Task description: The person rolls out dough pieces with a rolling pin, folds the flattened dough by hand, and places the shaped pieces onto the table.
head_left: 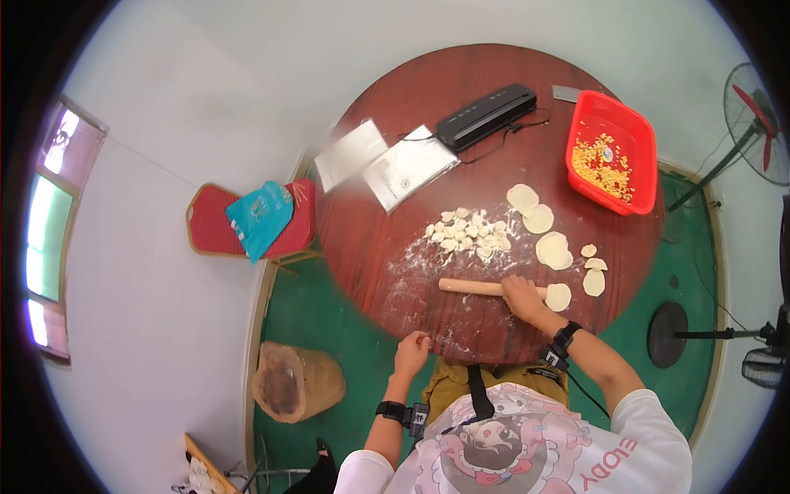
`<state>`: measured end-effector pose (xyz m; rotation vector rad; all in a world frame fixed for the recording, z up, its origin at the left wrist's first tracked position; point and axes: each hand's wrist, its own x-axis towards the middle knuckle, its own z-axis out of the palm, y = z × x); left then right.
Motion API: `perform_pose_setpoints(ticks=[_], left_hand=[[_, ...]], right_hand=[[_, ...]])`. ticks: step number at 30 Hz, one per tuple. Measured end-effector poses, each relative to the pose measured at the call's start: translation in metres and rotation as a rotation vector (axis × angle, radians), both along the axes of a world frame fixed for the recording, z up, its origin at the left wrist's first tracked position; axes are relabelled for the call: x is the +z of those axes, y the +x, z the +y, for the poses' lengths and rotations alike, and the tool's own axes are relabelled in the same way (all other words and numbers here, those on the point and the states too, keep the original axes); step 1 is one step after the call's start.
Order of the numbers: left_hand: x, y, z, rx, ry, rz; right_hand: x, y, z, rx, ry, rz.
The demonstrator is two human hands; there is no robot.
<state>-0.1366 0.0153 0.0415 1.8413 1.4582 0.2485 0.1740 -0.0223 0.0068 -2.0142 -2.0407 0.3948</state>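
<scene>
My right hand [523, 298] is wrapped round the right part of a wooden rolling pin [471, 286], which lies level on the round table [370, 280]. The pin's right end touches a flat dough round [558, 297]. My left hand [413, 352] is at the table's front edge, its fingers curled together; whether they hold anything is too small to tell. Beyond the pin lies a pile of small dough pieces [467, 232] amid scattered flour. Several more flat rounds [554, 250] lie right of the pile, some overlapping.
A red basin [652, 156] with yellow bits stands at the back right, beside a metal blade [565, 93]. A black device [487, 117] with a cord and plastic bags [403, 171] lie at the back. A chair [216, 218], a wood stump [317, 383] and fans [753, 123] surround the table.
</scene>
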Motion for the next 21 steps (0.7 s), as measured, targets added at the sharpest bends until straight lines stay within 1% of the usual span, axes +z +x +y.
perform_pose_setpoints(ticks=[4,8,9,11,12,13,15,18,19,20,21], left_hand=[[0.004,-0.030,-0.016,0.144,-0.004,0.014],[0.005,-0.028,-0.007,0.166,-0.024,0.029],[0.007,-0.019,0.001,0.132,-0.002,-0.008],[0.007,0.005,0.026,0.075,0.022,-0.058],[0.003,0.019,0.041,0.030,0.083,-0.109],[0.001,0.034,0.056,-0.015,0.139,-0.160],[0.001,0.064,0.085,-0.112,0.218,-0.169],[0.003,0.104,0.115,-0.187,0.183,-0.161],[0.001,0.115,0.124,-0.273,0.160,-0.150],[-0.001,0.128,0.131,-0.359,0.140,-0.137],[0.000,0.138,0.133,-0.397,0.132,-0.153]], right_hand=[[0.004,-0.002,0.003,0.006,-0.034,0.015],[0.023,-0.005,0.000,-0.022,-0.081,0.082],[0.024,-0.006,-0.003,-0.032,-0.075,0.073],[0.027,-0.006,-0.012,-0.119,-0.036,0.229],[0.029,-0.006,-0.016,-0.169,-0.003,0.300],[0.034,-0.006,-0.018,-0.191,-0.003,0.289],[0.042,-0.010,-0.031,-0.344,0.055,0.438],[0.064,-0.015,-0.047,-0.512,0.047,0.452],[0.067,-0.017,-0.053,-0.549,0.052,0.434],[0.070,-0.021,-0.061,-0.641,0.088,0.441],[0.072,-0.026,-0.068,-0.735,0.124,0.450]])
